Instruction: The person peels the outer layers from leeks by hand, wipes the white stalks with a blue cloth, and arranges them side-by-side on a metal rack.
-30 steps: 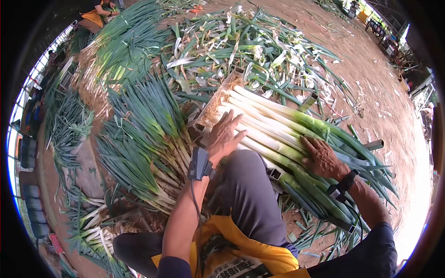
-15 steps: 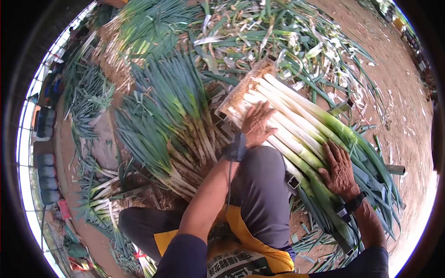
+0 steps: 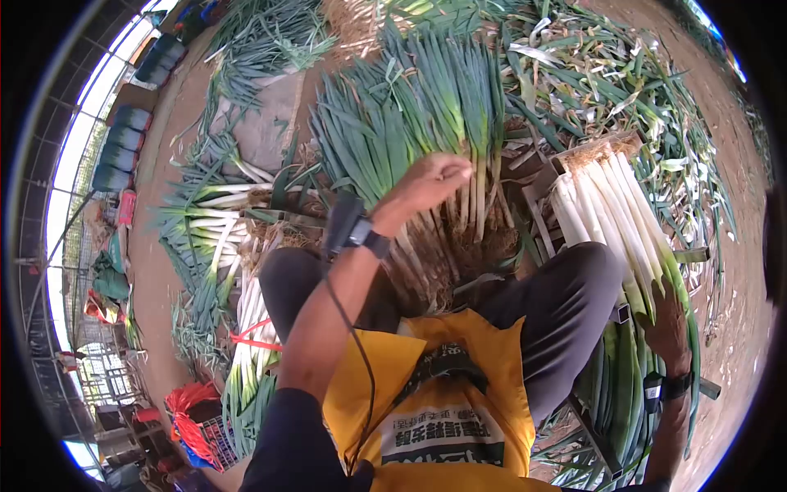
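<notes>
My left hand (image 3: 428, 187) is over a heap of untrimmed green onions (image 3: 410, 115) between my legs. Its fingers are curled in, and I see nothing in them. The heap has dark green tops and soil on its roots. To the right, cleaned green onions (image 3: 607, 201) with white stalks lie side by side on a metal rack (image 3: 693, 256), roots toward the far end. On their green part rests my right hand (image 3: 668, 321), fingers stretched along the stalks, partly in shade.
Peeled leaves and trimmings (image 3: 590, 90) cover the ground at the far right. At left lie more white-stalked green onions (image 3: 217, 234), some bound with red ties (image 3: 256, 334). A basket (image 3: 217, 439) with red strings stands at lower left. Dark containers (image 3: 123, 148) line the left wall.
My view has turned left. My left hand has lifted off the cleaned green onions and moved over the untrimmed heap, its fingers curling. My right hand still lies on the cleaned green onions.
</notes>
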